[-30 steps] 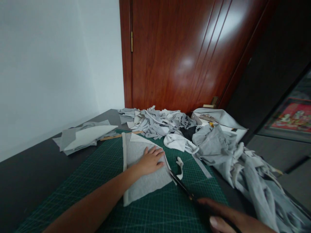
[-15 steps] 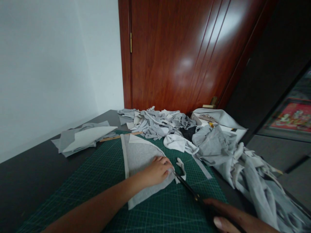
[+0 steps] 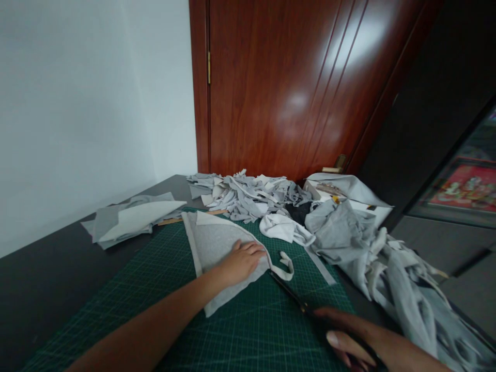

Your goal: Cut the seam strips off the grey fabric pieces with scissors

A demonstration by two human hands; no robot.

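A grey piece of fabric (image 3: 211, 245) with a curved right edge and pale borders lies flat on the green cutting mat (image 3: 248, 341). My left hand (image 3: 242, 262) rests on it near that edge, fingers stretched out and pressing down. My right hand (image 3: 349, 333) grips a pair of dark scissors (image 3: 290, 291) by the handles. The blades point up and left, their tips just off the fabric's lower right edge. A narrow curled strip of cloth (image 3: 287, 275) trails from the curved edge; whether it is still joined there I cannot tell.
Grey scraps (image 3: 251, 194) are heaped along the back by the wooden door (image 3: 271, 93). Flat cut pieces (image 3: 135, 219) lie at left. A bunched white cloth (image 3: 284, 228), a clear ruler-like strip (image 3: 321, 266), an open box (image 3: 372, 207) and crumpled grey fabric (image 3: 406, 294) occupy the right.
The fabric has slid left and slightly up under my left hand. The scissors have come away from its edge, shifting a little left. The curled strip now lies more stretched out.
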